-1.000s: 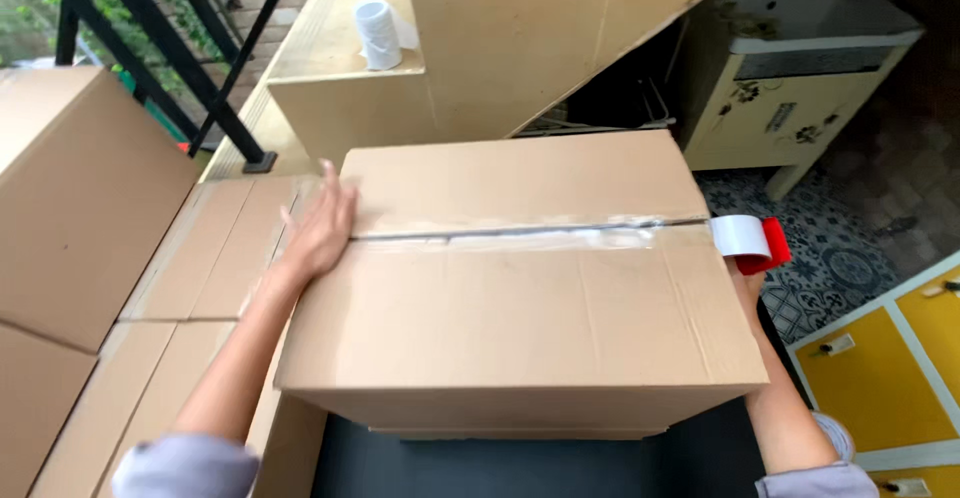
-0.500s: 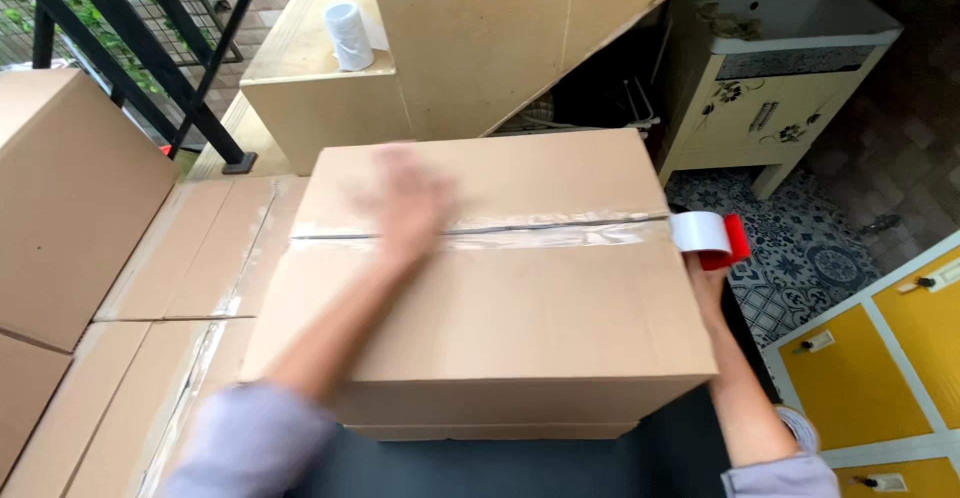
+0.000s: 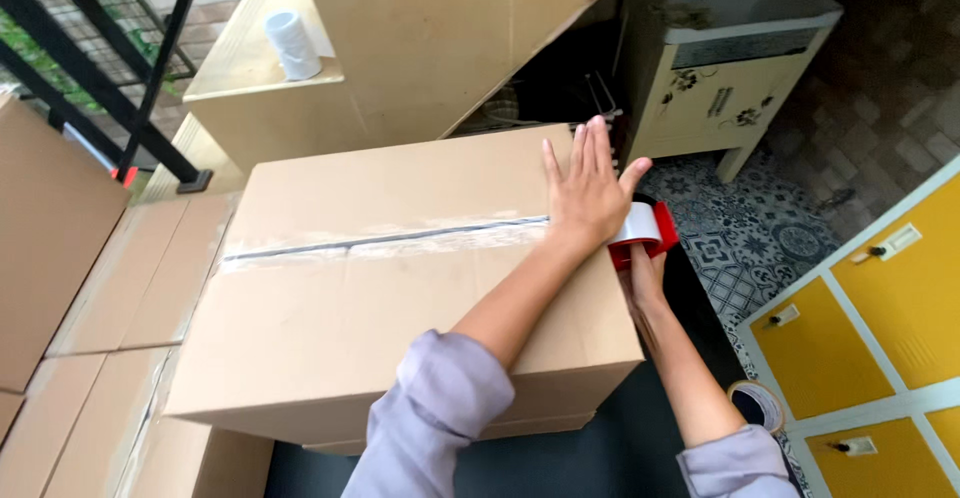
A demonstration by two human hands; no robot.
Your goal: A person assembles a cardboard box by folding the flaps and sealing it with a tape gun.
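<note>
Red tape dispenser point(image 3: 640, 235) sits clenched in your right hand point(image 3: 645, 280) at the box's point(image 3: 400, 298) far right edge; your left hand point(image 3: 585, 193) lies flat, fingers spread, on the seam's end. Tape point(image 3: 385, 243) covers the whole seam; cutting looks left.

Your left hand point(image 3: 585, 193) and right hand point(image 3: 643, 276) were bare, without gloves, rings or a watch. You wore a pale lilac-grey long-sleeved top, its soft sleeves pushed up and bunched in folds, leaving both forearms uncovered.
</note>
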